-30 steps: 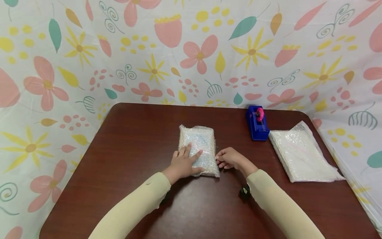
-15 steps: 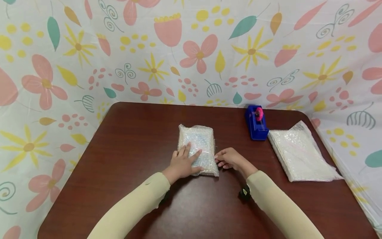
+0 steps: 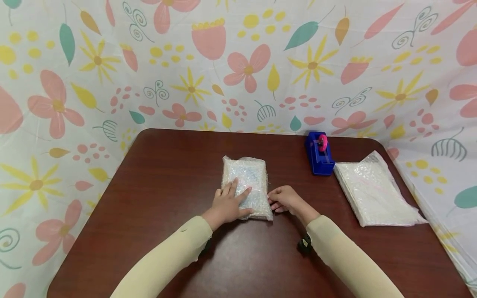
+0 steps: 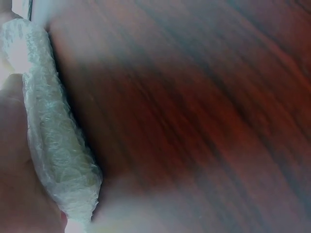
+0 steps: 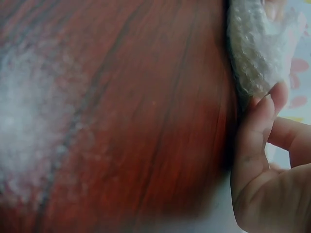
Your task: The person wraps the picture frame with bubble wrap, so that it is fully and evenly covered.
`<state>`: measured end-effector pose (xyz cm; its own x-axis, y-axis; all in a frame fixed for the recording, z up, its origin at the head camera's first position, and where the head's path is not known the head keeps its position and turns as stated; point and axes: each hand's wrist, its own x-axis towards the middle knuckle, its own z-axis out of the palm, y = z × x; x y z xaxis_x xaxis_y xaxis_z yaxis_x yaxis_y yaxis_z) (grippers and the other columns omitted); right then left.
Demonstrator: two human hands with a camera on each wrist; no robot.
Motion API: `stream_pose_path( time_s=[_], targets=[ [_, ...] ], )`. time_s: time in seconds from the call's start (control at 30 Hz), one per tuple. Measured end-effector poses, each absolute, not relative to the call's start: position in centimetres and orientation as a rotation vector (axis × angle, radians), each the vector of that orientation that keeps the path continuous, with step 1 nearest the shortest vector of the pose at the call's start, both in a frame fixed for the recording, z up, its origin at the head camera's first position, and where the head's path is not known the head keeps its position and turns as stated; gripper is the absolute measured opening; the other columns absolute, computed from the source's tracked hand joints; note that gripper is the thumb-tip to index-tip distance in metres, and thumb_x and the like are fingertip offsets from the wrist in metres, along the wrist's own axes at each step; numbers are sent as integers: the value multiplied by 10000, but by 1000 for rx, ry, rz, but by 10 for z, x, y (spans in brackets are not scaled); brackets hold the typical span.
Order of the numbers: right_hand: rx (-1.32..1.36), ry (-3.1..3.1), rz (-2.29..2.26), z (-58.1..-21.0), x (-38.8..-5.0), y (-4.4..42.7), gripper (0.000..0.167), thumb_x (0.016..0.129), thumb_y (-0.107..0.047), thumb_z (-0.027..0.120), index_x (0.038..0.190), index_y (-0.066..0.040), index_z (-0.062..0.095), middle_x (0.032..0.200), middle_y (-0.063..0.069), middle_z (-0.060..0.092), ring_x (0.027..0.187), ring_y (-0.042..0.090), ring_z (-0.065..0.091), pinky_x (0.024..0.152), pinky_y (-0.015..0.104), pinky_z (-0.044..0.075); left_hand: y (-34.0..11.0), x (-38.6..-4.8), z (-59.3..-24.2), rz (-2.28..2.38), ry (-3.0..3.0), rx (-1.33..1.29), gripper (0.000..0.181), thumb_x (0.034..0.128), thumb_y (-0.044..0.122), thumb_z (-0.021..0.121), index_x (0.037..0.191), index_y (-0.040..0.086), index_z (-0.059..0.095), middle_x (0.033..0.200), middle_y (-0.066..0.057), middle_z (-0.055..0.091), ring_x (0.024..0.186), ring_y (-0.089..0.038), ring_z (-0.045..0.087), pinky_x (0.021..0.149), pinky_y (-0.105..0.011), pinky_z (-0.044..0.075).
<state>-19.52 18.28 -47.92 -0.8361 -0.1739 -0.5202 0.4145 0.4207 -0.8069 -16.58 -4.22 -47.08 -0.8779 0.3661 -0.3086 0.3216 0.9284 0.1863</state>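
Note:
A flat package in bubble wrap (image 3: 257, 165) lies on the brown table, with something pale blue showing through. My left hand (image 3: 226, 205) rests on its lower left part, fingers spread. At the package's right edge, my right hand (image 3: 287, 199) has thumb and forefinger together. The right wrist view shows those fingertips (image 5: 278, 97) pinching at the end of the bubble wrap (image 5: 252, 53); what exactly lies between them is hidden. In the left wrist view, the wrapped side of the package (image 4: 60, 131) runs beside the left hand (image 4: 22, 160).
A blue tape dispenser (image 3: 321, 159) with a pink roll stands at the back right of the table (image 3: 175, 178). Right of it lies another, larger bubble-wrapped bundle (image 3: 376, 194). A patterned cloth (image 3: 238, 103) hangs behind and along the sides.
Almost nothing differs. Both hands keep their places on and beside the package, and the head view has shifted only slightly.

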Motion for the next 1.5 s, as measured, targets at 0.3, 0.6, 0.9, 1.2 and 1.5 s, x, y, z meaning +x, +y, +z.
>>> stream_pose_path(
  time_s=[0.3, 0.6, 0.9, 1.2, 1.5],
  targets=[
    [205, 2284, -1459, -469, -183, 177, 326, 1057, -111, 492, 1279, 114, 570, 911, 139, 688, 625, 106, 638, 582, 280, 603, -43, -161, -469, 298, 2790, 524, 755, 968, 694, 506, 1618, 384, 277, 1750, -140, 37, 1597, -345, 173, 1206, -558, 287],
    [-297, 2722, -1091, -464, -162, 168, 588, 971, -209, 695, 1445, 87, 513, 1426, 316, 575, 1123, 406, 696, 910, 471, 603, -48, -161, -468, 384, 2847, 630, 742, 984, 607, 564, 1610, 269, 352, 1731, -172, 100, 1554, -388, 239, 1201, -606, 315],
    [-308, 2734, -1091, -473, -149, 163, 545, 1027, -154, 592, 1504, 65, 445, 1557, 256, 459, 1447, 440, 447, 1181, 566, 404, -84, -154, -462, 1292, 2565, 443, 734, 1016, 87, 539, 1605, -82, 135, 1702, -278, 75, 1595, -432, 109, 1295, -585, 163],
    [-234, 2663, -1223, -471, -142, 154, 521, 1058, -51, 476, 1540, 99, 348, 1610, 285, 342, 1507, 444, 331, 1224, 585, 333, -98, -148, -475, 1686, 2138, 84, 813, 963, -57, 528, 1636, 3, 77, 1688, -264, 108, 1329, -411, 475, 578, -232, 397],
    [-149, 2683, -1312, -477, -139, 146, 496, 1060, -19, 444, 1533, 102, 353, 1601, 286, 337, 1488, 472, 339, 1222, 606, 319, -95, -148, -482, 1797, 2064, 48, 804, 945, -94, 546, 1631, 16, 141, 1705, -213, 96, 1583, -400, 116, 1275, -511, 246]
  ],
)
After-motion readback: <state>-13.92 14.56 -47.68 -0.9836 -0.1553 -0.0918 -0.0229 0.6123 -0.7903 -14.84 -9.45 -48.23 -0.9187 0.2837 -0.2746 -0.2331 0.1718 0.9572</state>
